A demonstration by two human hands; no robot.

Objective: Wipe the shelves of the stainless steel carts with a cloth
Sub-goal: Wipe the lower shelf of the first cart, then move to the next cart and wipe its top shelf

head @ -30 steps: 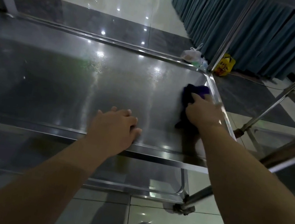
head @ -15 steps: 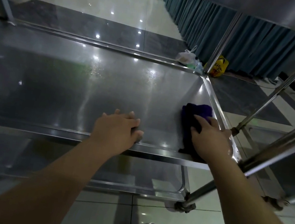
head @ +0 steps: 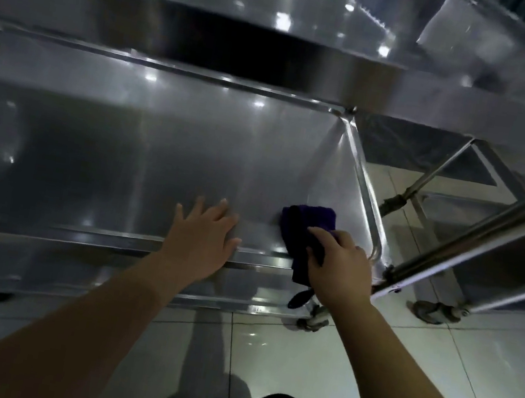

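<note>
The right hand [head: 336, 267] has its fingers curled round the cloth [head: 306, 227], which drapes over the near rim of the shelf [head: 91, 236] right under them; the left hand [head: 200, 240] lies flat alongside, fingers spread. That right-edge stroke looks done: a second ago the cloth was up by the far rim, and the left hand hasn't budged. Past the fingers, most of the shelf and the top shelf [head: 215, 17] are, I'd judge, still to wipe.

The middle shelf [head: 125, 141] was stainless steel, smooth and pretty shiny, with light spots bouncing off it. The cloth [head: 307, 219] at that shelf's near right corner looked like soft, matt, dark purple fabric. The top shelf [head: 218, 0] above it was the same glossy metal. The round tube [head: 491, 233] right of the shelf was polished steel, and the floor tiles [head: 296, 361] below were pale and glossy.
</note>
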